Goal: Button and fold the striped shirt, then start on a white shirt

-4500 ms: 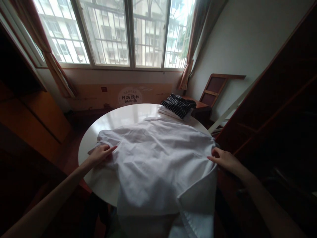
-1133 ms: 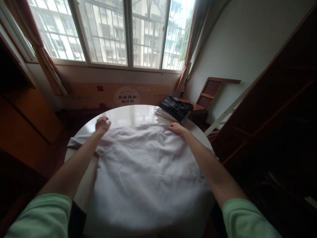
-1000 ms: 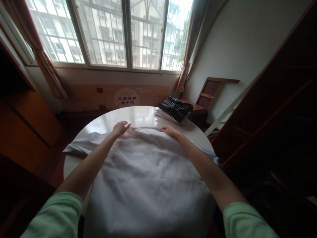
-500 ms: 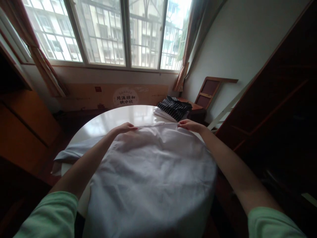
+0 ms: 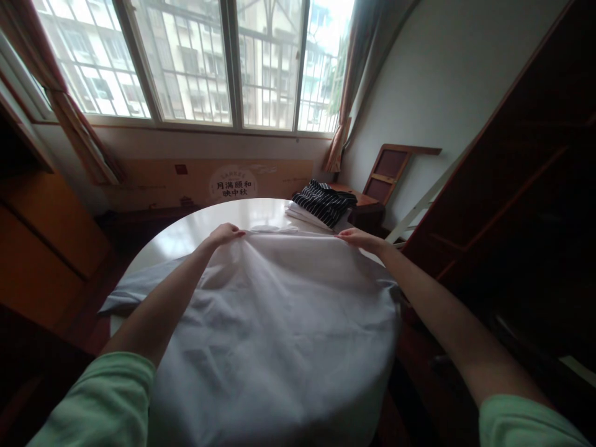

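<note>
A large pale cloth garment (image 5: 284, 310) is spread over a round white table (image 5: 186, 226) and hangs over its near edge. My left hand (image 5: 226, 233) pinches the garment's far edge on the left. On the right, my right hand (image 5: 356, 238) grips the same edge between thumb and fingers. The fabric is stretched nearly straight between both hands, with creases fanning down from the left one. Part of the garment reaches out past my left forearm at the table's left side.
Behind my right hand lies a black-and-white striped cloth (image 5: 323, 202) on folded white cloth (image 5: 308, 216). A wooden chair (image 5: 386, 171) stands by the right wall. A printed cardboard panel (image 5: 162, 180) leans below the window. Dark wooden furniture rises at right.
My left hand has moved slightly left, away from my right hand. The cloth edge between them has become longer and tauter, and its middle folds have flattened.
</note>
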Available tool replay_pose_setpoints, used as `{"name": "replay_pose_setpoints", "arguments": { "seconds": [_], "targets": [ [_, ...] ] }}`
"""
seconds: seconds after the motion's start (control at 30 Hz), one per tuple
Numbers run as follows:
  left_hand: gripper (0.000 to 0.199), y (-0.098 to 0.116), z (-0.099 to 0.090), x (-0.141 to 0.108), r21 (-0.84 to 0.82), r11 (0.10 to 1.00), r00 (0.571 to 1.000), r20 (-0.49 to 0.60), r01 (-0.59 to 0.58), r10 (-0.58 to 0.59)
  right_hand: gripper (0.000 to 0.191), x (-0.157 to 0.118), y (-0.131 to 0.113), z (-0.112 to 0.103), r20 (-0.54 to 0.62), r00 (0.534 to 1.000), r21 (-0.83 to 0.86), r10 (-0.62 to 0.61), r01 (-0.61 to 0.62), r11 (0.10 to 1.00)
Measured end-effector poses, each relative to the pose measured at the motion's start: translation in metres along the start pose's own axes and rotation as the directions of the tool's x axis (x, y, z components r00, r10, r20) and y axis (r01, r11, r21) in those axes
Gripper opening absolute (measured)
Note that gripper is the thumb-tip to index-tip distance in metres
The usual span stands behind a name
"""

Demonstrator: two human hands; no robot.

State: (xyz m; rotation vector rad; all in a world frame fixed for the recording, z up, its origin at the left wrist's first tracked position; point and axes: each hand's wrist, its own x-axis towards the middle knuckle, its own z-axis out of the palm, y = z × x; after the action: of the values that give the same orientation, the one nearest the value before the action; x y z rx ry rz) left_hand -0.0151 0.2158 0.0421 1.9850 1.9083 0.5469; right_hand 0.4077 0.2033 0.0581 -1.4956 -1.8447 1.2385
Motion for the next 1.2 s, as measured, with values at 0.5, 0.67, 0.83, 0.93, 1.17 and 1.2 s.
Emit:
{"name": "replay_pose_setpoints", "arguments": {
  "seconds": [0.5, 0.67, 0.83, 0.93, 1.17, 1.2],
  "targets": [
    [0.032, 0.057, 0.044, -0.01, 0.339, 0.937, 0.951, -0.256, -0.082, 0.175, 0.019, -0.017, 0.016, 0.024, -0.451, 0.789, -0.549, -0.417, 0.122, 0.827],
    [0.036, 0.142, 0.068, -0.005, -0.307, 0.806, 0.851, -0.029, -0.506, 0.524, 0.024, -0.026, -0.002, 0.047, -0.369, 0.795, -0.445, -0.482, 0.304, 0.842],
    [0.049, 0.194, 0.085, -0.015, -0.604, 0.716, 0.712, 0.324, -0.351, 0.623, 0.025, -0.035, -0.022, 0.06, -0.394, 0.754, -0.388, -0.526, 0.382, 0.839],
    [0.045, 0.192, 0.093, -0.018, -0.661, 0.686, 0.792, 0.225, -0.304, 0.567, 0.024, -0.049, -0.021, 0.055, -0.502, 0.697, -0.407, -0.513, 0.333, 0.851],
    [0.034, 0.157, 0.103, -0.022, -0.676, 0.713, 0.958, 0.035, -0.188, 0.286, 0.048, -0.12, 0.017, 0.052, -0.603, 0.759, -0.307, -0.244, 0.062, 0.95],
    [0.034, 0.155, 0.103, -0.023, -0.68, 0.71, 0.962, 0.027, -0.183, 0.273, 0.051, -0.13, 0.024, 0.055, -0.589, 0.783, -0.299, -0.201, 0.02, 0.954]
  ]
}}
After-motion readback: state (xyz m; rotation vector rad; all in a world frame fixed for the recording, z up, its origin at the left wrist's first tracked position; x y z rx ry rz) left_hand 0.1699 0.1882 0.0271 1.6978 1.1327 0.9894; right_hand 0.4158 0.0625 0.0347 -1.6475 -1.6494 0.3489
